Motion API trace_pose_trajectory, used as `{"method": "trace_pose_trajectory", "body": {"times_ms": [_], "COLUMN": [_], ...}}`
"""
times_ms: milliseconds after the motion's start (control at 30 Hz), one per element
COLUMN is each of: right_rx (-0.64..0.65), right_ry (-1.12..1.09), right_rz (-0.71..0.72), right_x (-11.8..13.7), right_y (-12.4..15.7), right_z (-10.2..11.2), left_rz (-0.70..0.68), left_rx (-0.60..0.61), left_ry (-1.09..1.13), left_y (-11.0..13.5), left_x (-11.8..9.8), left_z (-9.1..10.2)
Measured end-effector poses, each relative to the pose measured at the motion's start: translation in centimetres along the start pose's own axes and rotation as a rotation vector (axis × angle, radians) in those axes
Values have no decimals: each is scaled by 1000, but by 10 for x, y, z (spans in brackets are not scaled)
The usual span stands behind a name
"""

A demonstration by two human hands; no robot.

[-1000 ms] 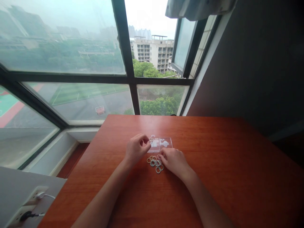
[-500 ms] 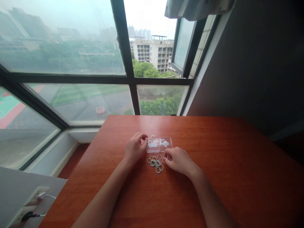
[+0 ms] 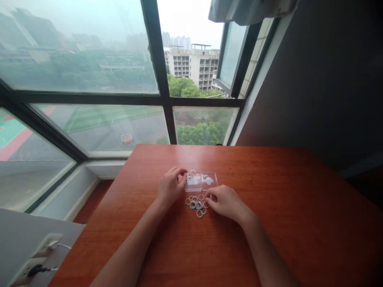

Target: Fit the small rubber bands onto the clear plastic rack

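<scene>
A small clear plastic box (image 3: 193, 187) lies unfolded on the table, its lid (image 3: 209, 181) spread to the right with a white print on it. Several small rings sit in the box's far left corner. My left hand (image 3: 171, 184) is curled at the box's left edge, thumb and fingers closed against it. In front of the box is a loose cluster of pastel hair ties (image 3: 193, 205), some overlapping. At the right of this cluster, my right hand (image 3: 224, 202) has thumb and fingers closed on a pinkish hair tie (image 3: 206, 205), partly hidden by the fingertips.
The reddish-brown wooden table (image 3: 284, 207) reaches to the window frame (image 3: 206, 102). At its left are a white wall with sockets and plugs (image 3: 37, 271). A dark wall (image 3: 323, 87) rises on the right, and a grey cloth (image 3: 251, 11) hangs at the top.
My right fingertips have shifted slightly, and the pinkish hair tie shows a little lower beside them. My left hand stays at the box.
</scene>
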State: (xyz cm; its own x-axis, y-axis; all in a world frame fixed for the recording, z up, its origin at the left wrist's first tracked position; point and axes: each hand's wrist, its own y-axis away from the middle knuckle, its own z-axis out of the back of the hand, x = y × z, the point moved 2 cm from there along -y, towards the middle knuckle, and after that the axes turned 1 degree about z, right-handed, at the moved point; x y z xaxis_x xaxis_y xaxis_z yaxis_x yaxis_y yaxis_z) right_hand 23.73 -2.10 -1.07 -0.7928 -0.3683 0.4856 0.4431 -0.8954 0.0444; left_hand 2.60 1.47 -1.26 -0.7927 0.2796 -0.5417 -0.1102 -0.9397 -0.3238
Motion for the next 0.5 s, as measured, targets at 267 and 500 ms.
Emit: {"method": "trace_pose_trajectory", "body": {"times_ms": [267,500], "right_rx": [-65,-72], "right_ry": [154,229], "right_rz": [-74,-99], "right_x": [13,16], "right_y": [-7,-8], "right_z": [-10,-17], "left_rz": [-36,-67], "left_rx": [7,9], "left_ry": [28,67], "left_y": [1,1], "left_x": [-5,-8], "left_z": [1,2]}}
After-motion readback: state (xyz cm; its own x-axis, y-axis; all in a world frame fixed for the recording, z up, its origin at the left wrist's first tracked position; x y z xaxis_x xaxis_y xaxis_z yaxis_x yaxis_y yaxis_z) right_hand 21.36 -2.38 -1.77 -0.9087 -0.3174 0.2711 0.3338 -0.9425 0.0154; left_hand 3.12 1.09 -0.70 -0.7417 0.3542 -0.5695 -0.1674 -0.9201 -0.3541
